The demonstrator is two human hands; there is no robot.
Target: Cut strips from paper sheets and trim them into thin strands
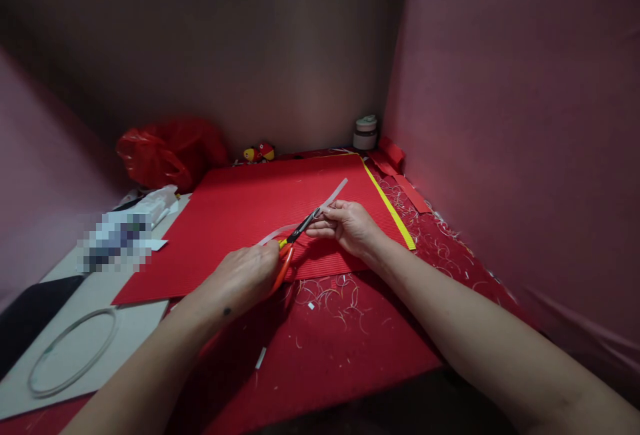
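Wrapped around the handles of a pair of orange-and-yellow scissors, the left hand has them firmly; whether the blades are fully closed, I can't tell from where I stand. The right hand pinches a pale, translucent strip between thumb and fingers, right beside the scissor tips. One end of the strip pokes up past the fingertips, and what looks like its other stretch curves behind the blades towards the left hand, all above a ridged red sheet.

Plenty of snipping looks done already, judging by the curly trimmings littering the red tabletop and the small white offcut nearer the person. The strip in hand seems to be mid-cut at most: no finished cut shows on it, and a fair length appears left.
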